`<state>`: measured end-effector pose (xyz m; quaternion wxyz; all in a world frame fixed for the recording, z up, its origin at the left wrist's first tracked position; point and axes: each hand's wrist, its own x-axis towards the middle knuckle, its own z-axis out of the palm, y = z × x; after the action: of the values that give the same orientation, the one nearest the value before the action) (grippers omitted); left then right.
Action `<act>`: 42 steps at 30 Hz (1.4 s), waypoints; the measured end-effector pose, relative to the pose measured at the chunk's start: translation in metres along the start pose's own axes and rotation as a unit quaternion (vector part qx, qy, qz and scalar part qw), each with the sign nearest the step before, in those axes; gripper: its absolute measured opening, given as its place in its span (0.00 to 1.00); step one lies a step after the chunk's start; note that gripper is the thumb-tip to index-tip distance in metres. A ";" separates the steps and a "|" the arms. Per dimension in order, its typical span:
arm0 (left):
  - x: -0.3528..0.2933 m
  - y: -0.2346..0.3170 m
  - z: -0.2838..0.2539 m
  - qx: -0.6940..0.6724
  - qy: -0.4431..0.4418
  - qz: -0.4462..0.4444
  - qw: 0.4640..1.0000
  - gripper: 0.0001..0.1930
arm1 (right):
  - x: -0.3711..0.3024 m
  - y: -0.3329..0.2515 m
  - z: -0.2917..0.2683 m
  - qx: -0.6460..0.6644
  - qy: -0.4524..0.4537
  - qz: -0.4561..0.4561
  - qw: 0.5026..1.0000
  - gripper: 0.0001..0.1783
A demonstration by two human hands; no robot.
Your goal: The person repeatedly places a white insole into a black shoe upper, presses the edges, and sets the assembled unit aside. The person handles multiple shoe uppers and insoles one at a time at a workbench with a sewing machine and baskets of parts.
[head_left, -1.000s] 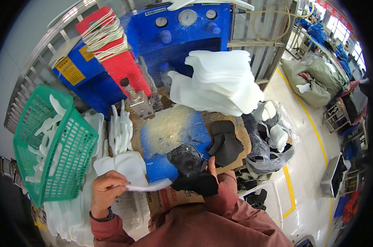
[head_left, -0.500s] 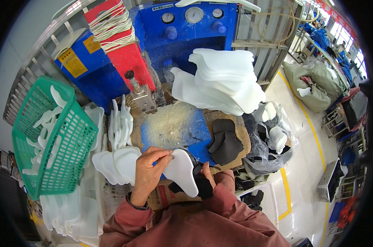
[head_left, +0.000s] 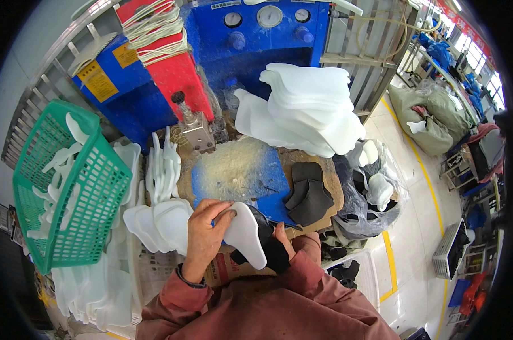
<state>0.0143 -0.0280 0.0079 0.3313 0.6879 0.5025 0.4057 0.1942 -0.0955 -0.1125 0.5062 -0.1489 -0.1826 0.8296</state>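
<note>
My left hand (head_left: pixel 204 233) pinches the upper edge of a flat, curved white foam-like piece (head_left: pixel 245 235), thumb and fingers closed on its top left side. The piece hangs tilted in front of me, wide at the top and narrowing downward. Behind it and to its right, my right hand (head_left: pixel 285 241) grips a black piece (head_left: pixel 276 256) that looks like fabric, partly hidden by the white one. Beyond both hands lies a blue board (head_left: pixel 276 204) strewn with pale yellowish powder. Several dark grey shaped pieces (head_left: pixel 310 201) lie stacked to its right.
Stacked white pieces (head_left: pixel 310 102) rise at the back of the table. More white pieces (head_left: pixel 168 224) stand at the left, beside a green basket (head_left: pixel 92 209). A red post (head_left: pixel 180 79) carries a metal fixture (head_left: pixel 198 136). A plastic bag (head_left: pixel 395 192) sits at the right.
The white piece has shifted slightly left and turned a little, so more of the black piece shows behind it. Both hands keep their hold.
</note>
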 end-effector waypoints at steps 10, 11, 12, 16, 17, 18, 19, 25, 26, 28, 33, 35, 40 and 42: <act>0.001 -0.020 0.004 -0.020 -0.008 -0.027 0.999 0.07 | 0.006 0.002 -0.004 -0.005 0.064 0.027 0.998 0.50; 0.001 -0.022 0.005 -0.018 -0.004 -0.034 0.999 0.07 | 0.006 0.003 -0.003 -0.019 0.063 0.026 0.997 0.51; 0.001 -0.023 0.007 -0.016 0.003 -0.036 0.999 0.08 | 0.007 0.002 -0.002 -0.032 0.063 0.025 0.997 0.52; 0.002 -0.016 0.017 0.018 0.041 -0.027 0.999 0.09 | 0.009 -0.003 0.004 -0.030 0.037 -0.023 0.999 0.46; 0.001 -0.012 0.018 0.054 0.074 0.006 0.996 0.09 | 0.009 -0.006 0.005 -0.043 0.036 -0.033 0.998 0.46; 0.000 -0.007 0.019 0.087 0.101 0.034 0.990 0.09 | 0.009 -0.007 0.006 -0.057 0.034 -0.042 0.997 0.45; -0.003 -0.001 0.016 0.122 0.094 0.078 0.985 0.11 | 0.011 -0.008 0.008 -0.054 0.047 -0.037 0.997 0.45; -0.029 0.030 0.018 0.267 -0.025 0.200 0.942 0.18 | 0.015 -0.004 0.012 -0.041 0.081 -0.034 0.995 0.42; -0.032 0.035 0.022 0.235 -0.036 0.224 0.945 0.17 | 0.016 -0.004 0.011 -0.046 0.098 -0.032 0.994 0.41; -0.044 0.045 0.030 0.189 -0.075 0.244 0.948 0.15 | 0.015 -0.005 0.009 -0.036 0.126 -0.019 0.991 0.40; -0.058 0.054 0.029 0.114 -0.011 0.178 0.977 0.13 | 0.012 -0.005 0.010 -0.058 0.106 -0.030 0.992 0.42; -0.052 0.047 0.020 0.122 0.051 0.128 0.983 0.11 | 0.011 -0.003 0.013 -0.036 0.105 -0.054 0.992 0.40; -0.040 0.033 0.024 0.156 0.061 0.090 0.982 0.19 | 0.009 0.000 0.016 -0.130 0.089 -0.071 0.985 0.42; -0.039 0.030 0.027 0.145 0.059 0.068 0.985 0.18 | 0.008 0.000 0.015 -0.161 0.075 -0.075 0.981 0.43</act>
<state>0.0448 -0.0747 0.0131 0.1690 0.7364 0.5265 0.3899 0.1842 -0.0906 -0.0995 0.5489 -0.2760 -0.2862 0.7353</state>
